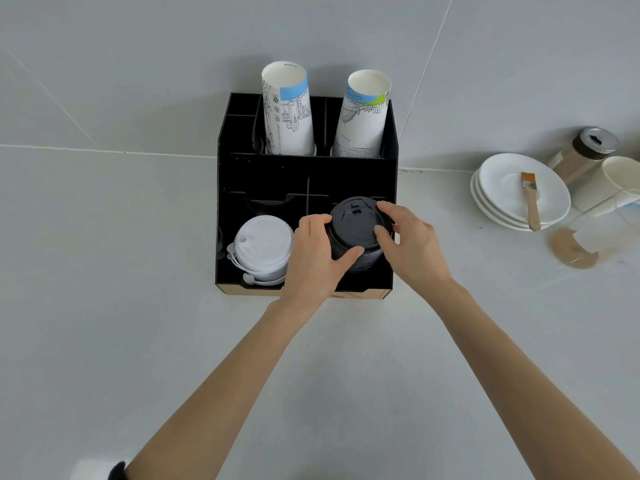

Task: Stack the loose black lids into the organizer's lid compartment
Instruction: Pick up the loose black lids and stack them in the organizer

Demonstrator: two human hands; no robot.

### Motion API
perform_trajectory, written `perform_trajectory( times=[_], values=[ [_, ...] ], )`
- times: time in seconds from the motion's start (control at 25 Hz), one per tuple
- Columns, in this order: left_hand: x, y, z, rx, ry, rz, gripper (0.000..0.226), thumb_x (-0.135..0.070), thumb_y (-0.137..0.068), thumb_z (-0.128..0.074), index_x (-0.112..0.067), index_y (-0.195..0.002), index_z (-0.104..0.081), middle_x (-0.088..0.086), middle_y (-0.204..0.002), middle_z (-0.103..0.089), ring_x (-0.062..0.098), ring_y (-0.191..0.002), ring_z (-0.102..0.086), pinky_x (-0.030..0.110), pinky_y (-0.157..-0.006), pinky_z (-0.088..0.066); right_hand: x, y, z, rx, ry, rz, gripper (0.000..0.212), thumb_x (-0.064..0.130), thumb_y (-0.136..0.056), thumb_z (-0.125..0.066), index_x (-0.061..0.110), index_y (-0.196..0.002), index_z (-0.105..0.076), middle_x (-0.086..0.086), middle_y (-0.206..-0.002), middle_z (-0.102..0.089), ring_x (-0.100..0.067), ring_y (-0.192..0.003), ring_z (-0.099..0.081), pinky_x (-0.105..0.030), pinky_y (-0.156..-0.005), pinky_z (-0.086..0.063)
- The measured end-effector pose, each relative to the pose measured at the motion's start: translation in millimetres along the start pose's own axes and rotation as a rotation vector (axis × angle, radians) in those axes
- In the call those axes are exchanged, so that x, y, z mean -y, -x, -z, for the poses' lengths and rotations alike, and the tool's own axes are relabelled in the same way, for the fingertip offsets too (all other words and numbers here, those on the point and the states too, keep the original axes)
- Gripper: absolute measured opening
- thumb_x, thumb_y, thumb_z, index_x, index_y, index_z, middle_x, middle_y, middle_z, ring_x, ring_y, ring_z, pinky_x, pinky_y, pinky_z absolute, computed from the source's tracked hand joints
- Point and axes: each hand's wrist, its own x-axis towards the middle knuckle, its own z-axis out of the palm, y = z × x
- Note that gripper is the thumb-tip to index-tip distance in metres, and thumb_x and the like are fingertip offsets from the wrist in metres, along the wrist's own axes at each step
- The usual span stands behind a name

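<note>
Head view: black lids (356,233) clasped between both hands (360,252).

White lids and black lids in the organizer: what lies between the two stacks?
In the head view, the left hand lies between the white lids and black lids.

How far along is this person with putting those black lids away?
Nearly done, it seems. A stack of black lids already sits in the front right compartment of the black organizer, beside the white lids. The left hand and right hand both grip that stack, apparently settling it. No loose black lids show on the counter, so little looks left beyond letting go.
</note>
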Motion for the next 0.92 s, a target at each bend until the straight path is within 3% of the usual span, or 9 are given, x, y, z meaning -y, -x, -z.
perform_trajectory(
  times=[0.16, 0.52, 0.92],
  values=[
    [0, 2, -1, -0.008, -0.009, 0.000, 0.059, -0.028, -0.075, -0.068, -0.005, -0.121, -0.038, 0.015, -0.126, -0.042, 0.025, -0.113, -0.046, 0.032, -0.090, -0.043, -3, 2, 0, 0.019, 0.031, 0.026, 0.042, 0.010, -0.091, -0.045, 0.010, -0.132, -0.038, -0.009, -0.140, -0.044, -0.026, -0.126, -0.044, -0.028, -0.102, -0.035],
    [3, 3, 10, 0.036, -0.013, 0.021, 0.055, -0.027, -0.079, -0.064, -0.009, -0.124, -0.039, 0.012, -0.128, -0.044, 0.026, -0.113, -0.049, 0.044, -0.091, -0.046, -1, 3, -3, 0.054, 0.102, 0.054, 0.053, 0.023, -0.087, -0.054, 0.010, -0.134, -0.033, -0.008, -0.144, -0.039, -0.023, -0.132, -0.036, -0.031, -0.108, -0.030],
    [2, -5, 15, 0.107, -0.062, 0.029, 0.056, -0.031, -0.081, -0.060, -0.014, -0.129, -0.037, 0.010, -0.131, -0.041, 0.026, -0.116, -0.048, 0.051, -0.095, -0.045, 4, -3, 3, 0.117, 0.169, 0.049, 0.054, 0.028, -0.088, -0.052, 0.011, -0.135, -0.031, -0.008, -0.144, -0.038, -0.026, -0.129, -0.039, -0.037, -0.105, -0.035]
  ],
)
